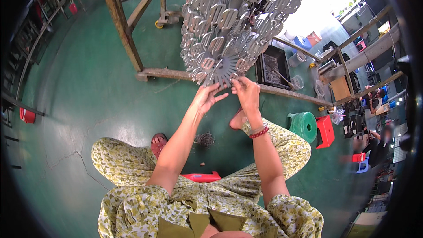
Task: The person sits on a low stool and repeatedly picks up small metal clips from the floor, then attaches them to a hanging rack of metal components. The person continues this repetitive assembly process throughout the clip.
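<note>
A large hanging bunch of shiny metal pieces (pixel 224 17), many of them oblong with slots, fills the upper middle. At its lower end, flat grey metal strips (pixel 222 71) fan out in a circle. My left hand (pixel 206 98) is at the left of the fan's lower edge, its fingers stretched out and apart, the upper ones touching the strips. Close beside it, my right hand (pixel 247 93) has thumb and fingertips pinched together at the fan's lower right edge. Whatever lies between those fingertips is too small to make out.
A wooden frame (pixel 169 74) surrounds the bunch. Right of it stands a black crate (pixel 274 68) holding small metal parts. Green stool (pixel 303 127) and red stool (pixel 325 132) stand by my right knee. Small metal pieces (pixel 205 139) lie on the floor between my feet. People sit far right.
</note>
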Available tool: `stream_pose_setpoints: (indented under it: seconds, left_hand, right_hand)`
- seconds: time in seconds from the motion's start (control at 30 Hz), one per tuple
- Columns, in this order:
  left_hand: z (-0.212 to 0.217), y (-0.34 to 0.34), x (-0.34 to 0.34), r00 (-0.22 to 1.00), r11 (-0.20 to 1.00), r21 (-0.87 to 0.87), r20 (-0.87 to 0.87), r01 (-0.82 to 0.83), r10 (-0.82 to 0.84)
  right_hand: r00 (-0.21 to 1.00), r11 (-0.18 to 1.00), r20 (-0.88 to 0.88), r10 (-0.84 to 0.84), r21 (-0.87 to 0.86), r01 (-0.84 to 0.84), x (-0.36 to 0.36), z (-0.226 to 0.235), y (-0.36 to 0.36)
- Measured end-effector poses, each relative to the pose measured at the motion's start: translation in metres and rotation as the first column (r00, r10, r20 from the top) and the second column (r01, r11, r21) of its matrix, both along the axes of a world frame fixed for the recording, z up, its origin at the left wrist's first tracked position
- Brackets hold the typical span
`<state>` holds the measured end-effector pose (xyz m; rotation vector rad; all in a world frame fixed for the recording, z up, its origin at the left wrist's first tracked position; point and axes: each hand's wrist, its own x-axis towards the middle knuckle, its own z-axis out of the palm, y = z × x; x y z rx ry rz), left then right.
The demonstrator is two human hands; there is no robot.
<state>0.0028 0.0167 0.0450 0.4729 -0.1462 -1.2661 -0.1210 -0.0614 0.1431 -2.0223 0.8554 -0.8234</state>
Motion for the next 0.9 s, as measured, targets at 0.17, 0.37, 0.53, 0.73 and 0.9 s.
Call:
stream_pose_setpoints:
  seconds: [0.17, 0.37, 0.53, 0.73, 0.9]
  left_hand:
    - [0.005, -0.006, 0.001, 0.998, 0.998, -0.045, -0.045, -0.039, 0.037]
    - [-0.002, -0.011, -0.003, 0.997, 0.998, -0.036, -0.058, -0.047, 0.045]
    - [-0.004, -0.001, 0.009, 0.996, 0.997, -0.022, -0.049, -0.080, 0.079]
    - [0.004, -0.008, 0.005, 0.996, 0.995, -0.070, -0.062, -0.072, 0.068]
    - [-0.004, -0.018, 0.000, 0.989, 0.984, -0.114, -0.072, -0.136, 0.128]
  right_hand:
    - [0.999, 1.000, 0.040, 0.016, -0.023, -0.015, 0.001, -0.016, -0.011]
    - [1.000, 0.959, 0.012, -0.009, -0.282, 0.012, -0.008, -0.029, -0.018]
    - [0.944, 0.976, 0.330, -0.005, -0.204, 0.077, -0.011, 0.062, 0.020]
    - [0.950, 0.936, 0.311, 0.029, -0.342, 0.084, 0.010, 0.095, 0.000]
    - [0.961, 0.943, 0.275, 0.016, -0.324, 0.077, 0.009, 0.103, -0.001]
